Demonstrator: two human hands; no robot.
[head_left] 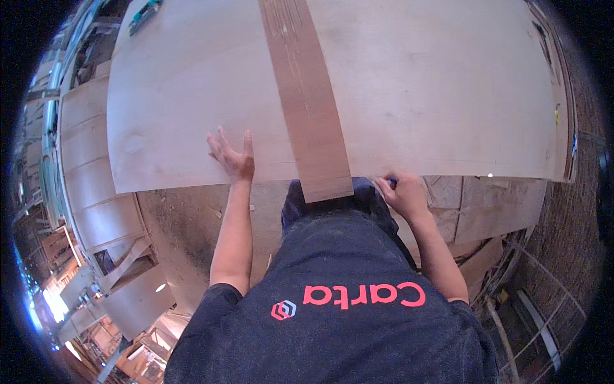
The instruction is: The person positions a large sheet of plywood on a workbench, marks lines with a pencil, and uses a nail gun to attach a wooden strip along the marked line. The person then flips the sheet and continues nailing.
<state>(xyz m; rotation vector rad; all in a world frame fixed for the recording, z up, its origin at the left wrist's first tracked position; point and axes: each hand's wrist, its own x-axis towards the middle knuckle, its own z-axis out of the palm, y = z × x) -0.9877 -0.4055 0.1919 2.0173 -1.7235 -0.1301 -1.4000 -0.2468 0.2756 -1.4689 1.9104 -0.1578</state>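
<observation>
1 scuffed strip (311, 109), plywood (441, 96), left hand (233, 157) splayed empty, right hand (408, 192) gripping blue object (393, 183)

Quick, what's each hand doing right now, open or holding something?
Left hand: open, over the pale board.
Right hand: closed on a small blue object.

A strip (309, 109) is laid across the sheet (441, 96), its near end overhanging. On the sheet's far left, an object (144, 16) is set.

Before us, a red word (363, 294) spans the dark shirt's (332, 345) front, beside a red-and-white hexagonal emblem (283, 310).
</observation>
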